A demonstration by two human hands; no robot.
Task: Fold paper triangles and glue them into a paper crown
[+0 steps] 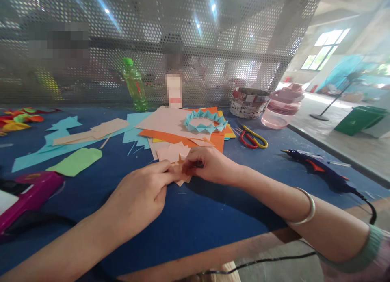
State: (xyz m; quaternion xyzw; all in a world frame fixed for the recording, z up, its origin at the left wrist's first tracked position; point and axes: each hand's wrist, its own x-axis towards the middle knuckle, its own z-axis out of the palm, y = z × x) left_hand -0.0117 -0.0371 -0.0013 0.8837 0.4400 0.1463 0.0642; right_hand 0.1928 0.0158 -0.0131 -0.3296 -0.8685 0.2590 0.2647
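Observation:
My left hand [149,183] and my right hand [210,165] meet near the middle of the blue tabletop. Between their fingertips is a small folded piece of peach paper [182,178], which the fingers partly cover. Both hands are closed on it, thumbs and forefingers pinching. Just beyond lie small peach paper pieces [170,152] and a stack with a large peach sheet [164,121] over an orange sheet [217,144]. On the stack rests a ring of folded light-blue paper points [206,121].
Wire cutters [254,139] and a glue gun [319,166] with a cord lie to the right. Behind stand a green bottle [134,83], a woven paper basket [249,103] and a pink water jug [282,107]. Paper scraps [74,162] and a magenta device [33,196] are left.

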